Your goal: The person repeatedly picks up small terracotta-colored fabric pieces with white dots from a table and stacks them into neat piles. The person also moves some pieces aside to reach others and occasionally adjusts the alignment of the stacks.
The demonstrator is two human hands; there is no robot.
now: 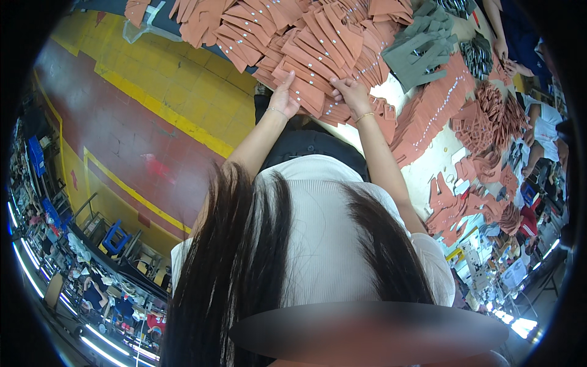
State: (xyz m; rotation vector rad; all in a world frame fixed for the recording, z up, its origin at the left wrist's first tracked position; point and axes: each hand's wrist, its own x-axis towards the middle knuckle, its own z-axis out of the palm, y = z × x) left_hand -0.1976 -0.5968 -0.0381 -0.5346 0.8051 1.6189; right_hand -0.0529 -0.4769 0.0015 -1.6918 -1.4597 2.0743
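My left hand point(285, 99) is closed on the near left edge of a rust-orange cut fabric piece point(307, 96), its thumb pointing up along the side. To the right, my right hand point(352, 95) has its fingers curled and pinched at the fabric's right side; exactly which layer it grips is partly hidden. Overlapping rows of the same rust-orange fabric pieces point(318, 46) fan out beyond both hands, many bearing small white stickers. More of these pieces lie under and just right of my right hand.
A stack of dark green fabric pieces point(422, 46) lies at the far right of the pale table point(428, 174). Another long row of rust-orange pieces point(434, 110) runs along the right. Other people's arms point(500, 46) reach in there. A yellow and red floor point(134, 116) stretches left.
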